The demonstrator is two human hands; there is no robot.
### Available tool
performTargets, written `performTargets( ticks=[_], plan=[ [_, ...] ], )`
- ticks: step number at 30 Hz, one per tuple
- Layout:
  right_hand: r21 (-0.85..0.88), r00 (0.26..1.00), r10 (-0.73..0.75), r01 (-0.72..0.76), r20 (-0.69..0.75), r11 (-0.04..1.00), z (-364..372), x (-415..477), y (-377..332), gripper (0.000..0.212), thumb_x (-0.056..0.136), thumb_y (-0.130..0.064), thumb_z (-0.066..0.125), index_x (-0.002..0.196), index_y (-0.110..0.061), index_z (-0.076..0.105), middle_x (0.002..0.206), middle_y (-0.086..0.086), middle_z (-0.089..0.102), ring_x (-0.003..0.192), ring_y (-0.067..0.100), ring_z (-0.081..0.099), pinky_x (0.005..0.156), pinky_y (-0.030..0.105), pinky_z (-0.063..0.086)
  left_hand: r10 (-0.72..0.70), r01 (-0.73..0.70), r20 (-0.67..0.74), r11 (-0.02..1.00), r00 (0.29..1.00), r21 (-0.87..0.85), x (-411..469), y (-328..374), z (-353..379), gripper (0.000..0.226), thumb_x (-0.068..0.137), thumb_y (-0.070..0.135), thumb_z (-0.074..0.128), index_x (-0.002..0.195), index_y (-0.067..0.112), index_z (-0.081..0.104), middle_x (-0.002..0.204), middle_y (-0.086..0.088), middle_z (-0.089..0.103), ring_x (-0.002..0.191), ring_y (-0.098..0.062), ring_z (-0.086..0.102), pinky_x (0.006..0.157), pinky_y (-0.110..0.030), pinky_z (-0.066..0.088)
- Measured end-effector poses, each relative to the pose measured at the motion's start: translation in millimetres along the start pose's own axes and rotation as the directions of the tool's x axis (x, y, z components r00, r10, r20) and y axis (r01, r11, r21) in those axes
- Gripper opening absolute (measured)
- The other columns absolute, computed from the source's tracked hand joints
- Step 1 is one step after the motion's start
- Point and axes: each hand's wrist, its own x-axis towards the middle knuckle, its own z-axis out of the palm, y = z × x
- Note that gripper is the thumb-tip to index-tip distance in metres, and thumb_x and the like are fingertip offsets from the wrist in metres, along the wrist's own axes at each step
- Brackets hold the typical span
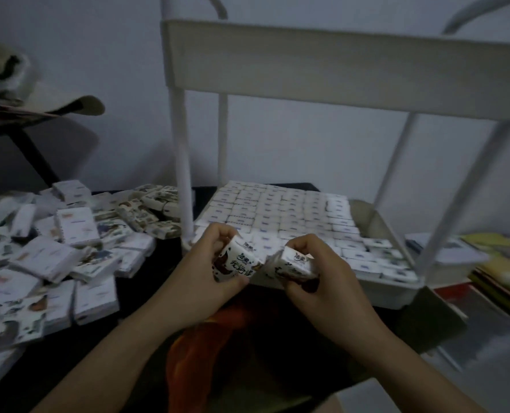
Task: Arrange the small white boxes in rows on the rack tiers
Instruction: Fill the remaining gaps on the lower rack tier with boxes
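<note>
My left hand (209, 263) grips a small white box with dark print (238, 260) just in front of the rack's lower tier. My right hand (316, 263) grips a second small white box (295, 262) right beside it; the two boxes almost touch. The white rack (185, 174) stands ahead, its lower tier (393, 296) filled with several tight rows of white boxes (277, 210). The upper tier (322, 67) shows only its side wall, so its contents are hidden. A loose heap of white boxes (69, 239) lies to the left.
An orange cloth (206, 344) lies under my forearms on the dark surface. Coloured books or folders (501, 269) are stacked at the right of the rack. A dark chair with a bag on it (15, 93) stands at the back left.
</note>
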Motion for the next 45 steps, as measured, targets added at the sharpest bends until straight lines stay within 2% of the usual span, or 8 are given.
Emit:
performTargets(
  ticks=[6,17,22,25,30,34,41,45],
  plan=[
    [-0.075,0.995,0.100,-0.101,-0.023,0.992,-61,-15,22,0.034,0.082,-0.012,0.068,0.104,-0.035,0.056,0.110,-0.017,0.058,0.103,0.003,0.057,0.083,0.033,0.054,0.046,-0.017,0.158,0.983,0.986,-0.182,27,29,47,0.040,0.079,-0.005,0.070,0.101,0.023,0.051,0.097,-0.001,0.066,0.093,-0.023,0.066,0.077,-0.035,0.057],
    [-0.234,0.979,0.096,-0.137,-0.179,0.963,-111,17,21,0.034,0.095,-0.030,0.055,0.126,-0.037,0.044,0.077,-0.017,0.060,0.066,0.001,0.063,0.049,0.013,0.047,-0.004,0.054,0.252,0.980,0.968,-0.191,61,55,80,0.050,0.073,0.018,0.082,0.113,0.030,0.054,0.101,0.002,0.064,0.079,-0.002,0.066,0.064,-0.017,0.053],
    [-0.355,0.976,0.134,-0.188,-0.170,0.916,-113,58,26,0.044,0.090,-0.039,0.062,0.131,-0.029,0.047,0.111,0.001,0.068,0.091,0.017,0.067,0.078,0.037,0.057,0.061,-0.065,0.100,0.997,0.993,0.034,93,62,86,0.068,0.068,0.037,0.084,0.115,0.029,0.035,0.103,0.010,0.056,0.080,-0.003,0.063,0.062,-0.022,0.056],
    [-0.424,0.978,0.169,-0.205,-0.120,0.882,-116,73,32,0.056,0.084,-0.043,0.068,0.132,-0.023,0.047,0.110,0.000,0.069,0.090,0.013,0.066,0.082,0.030,0.055,0.085,-0.088,0.046,0.994,0.995,0.058,114,60,89,0.066,0.072,0.042,0.080,0.113,0.026,0.031,0.109,0.006,0.051,0.089,-0.002,0.058,0.063,-0.026,0.058],
    [-0.874,0.985,0.150,-0.147,-0.086,0.463,-119,90,34,0.043,0.090,-0.048,0.059,0.112,-0.010,0.056,0.087,0.004,0.059,0.071,0.018,0.052,0.062,0.027,0.040,0.078,-0.075,0.056,0.996,0.995,-0.040,139,48,98,0.051,0.069,0.050,0.079,0.107,0.029,0.051,0.109,0.013,0.058,0.097,0.000,0.057,0.070,-0.016,0.048],
    [-0.959,0.950,0.310,-0.107,-0.020,0.264,-118,104,35,0.025,0.092,-0.020,0.059,0.073,-0.008,0.049,0.061,0.001,0.037,0.053,0.014,0.035,0.053,0.026,0.033,0.112,-0.113,-0.027,0.993,0.993,-0.025,155,43,102,0.034,0.077,0.048,0.073,0.105,0.029,0.064,0.100,0.014,0.064,0.092,0.001,0.058,0.071,-0.014,0.044],
    [-0.884,0.776,0.607,-0.147,0.175,0.443,-119,115,59,0.043,0.080,-0.046,0.073,0.066,-0.010,0.054,0.061,0.001,0.062,0.057,0.014,0.062,0.068,0.028,0.058,0.156,-0.157,-0.116,0.988,0.981,-0.001,188,47,112,0.021,0.093,0.025,0.057,0.104,0.020,0.073,0.085,0.012,0.065,0.071,0.004,0.058,0.054,-0.001,0.040],
    [-0.855,0.719,0.656,-0.174,0.229,0.489,-116,117,73,0.037,0.084,-0.043,0.071,0.071,-0.012,0.055,0.068,0.003,0.067,0.059,0.014,0.064,0.068,0.027,0.059,0.302,-0.294,-0.072,0.950,0.951,0.103,204,48,125,0.023,0.093,0.021,0.058,0.112,0.018,0.072,0.099,0.005,0.070,0.082,-0.005,0.062,0.069,-0.008,0.049]
  ],
)
